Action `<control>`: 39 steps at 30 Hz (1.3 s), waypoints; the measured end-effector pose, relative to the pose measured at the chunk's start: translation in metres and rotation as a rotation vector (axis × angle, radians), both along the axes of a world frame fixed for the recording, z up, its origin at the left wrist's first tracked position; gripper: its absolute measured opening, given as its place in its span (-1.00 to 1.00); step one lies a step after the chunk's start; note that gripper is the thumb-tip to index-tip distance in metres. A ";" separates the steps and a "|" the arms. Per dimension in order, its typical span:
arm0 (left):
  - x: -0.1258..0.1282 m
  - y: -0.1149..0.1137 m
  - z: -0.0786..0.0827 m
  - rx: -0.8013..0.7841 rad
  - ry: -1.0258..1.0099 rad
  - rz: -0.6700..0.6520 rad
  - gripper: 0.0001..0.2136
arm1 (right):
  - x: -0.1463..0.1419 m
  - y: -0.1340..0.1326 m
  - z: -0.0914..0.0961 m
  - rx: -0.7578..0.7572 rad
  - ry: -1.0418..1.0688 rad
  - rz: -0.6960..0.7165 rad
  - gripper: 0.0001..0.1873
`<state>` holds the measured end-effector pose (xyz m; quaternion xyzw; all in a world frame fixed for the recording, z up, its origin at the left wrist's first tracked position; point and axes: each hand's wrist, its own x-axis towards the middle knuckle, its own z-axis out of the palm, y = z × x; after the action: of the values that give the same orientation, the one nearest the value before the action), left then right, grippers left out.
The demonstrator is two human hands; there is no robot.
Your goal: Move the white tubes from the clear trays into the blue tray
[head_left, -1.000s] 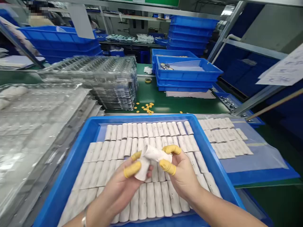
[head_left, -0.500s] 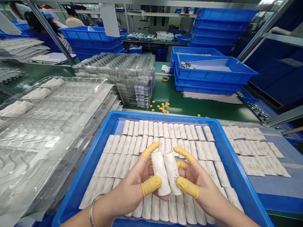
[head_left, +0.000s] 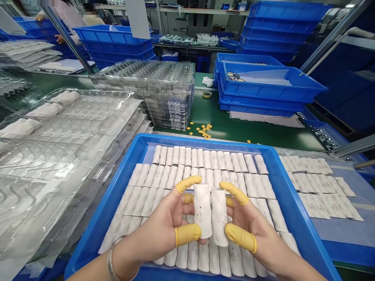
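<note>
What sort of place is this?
Probably a factory workshop: there are stacked blue crates, a pile of clear molded trays, and rows of similar white tubular pieces in a blue tray.

Left hand [head_left: 168, 218] holds one white roll [head_left: 202, 210], right hand [head_left: 252, 222] a second roll [head_left: 218, 216] (both bear dark marks), above a blue tray [head_left: 301, 218].

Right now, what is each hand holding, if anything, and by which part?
The left hand holds one marked white tube, the right hand a second white tube: each by its outer side, index finger at the top end, thumb near the bottom.
</note>
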<state>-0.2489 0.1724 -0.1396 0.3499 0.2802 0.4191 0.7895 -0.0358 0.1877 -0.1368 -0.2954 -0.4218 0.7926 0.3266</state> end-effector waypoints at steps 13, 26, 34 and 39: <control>0.006 -0.002 -0.005 0.070 -0.067 -0.028 -0.39 | 0.009 0.001 0.003 -0.026 0.060 -0.043 -0.36; 0.012 0.001 -0.007 0.015 -0.132 -0.061 -0.45 | 0.012 0.001 0.002 -0.010 0.047 -0.055 -0.38; 0.008 0.001 -0.009 -0.024 -0.134 -0.062 -0.48 | 0.012 0.001 -0.005 -0.050 0.046 -0.044 -0.44; 0.008 0.002 -0.010 -0.017 -0.152 -0.071 -0.49 | 0.013 0.001 -0.006 -0.055 0.034 -0.043 -0.44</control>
<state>-0.2413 0.1746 -0.1492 0.3198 0.2104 0.4138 0.8259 -0.0230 0.1889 -0.1425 -0.2996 -0.3877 0.8017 0.3425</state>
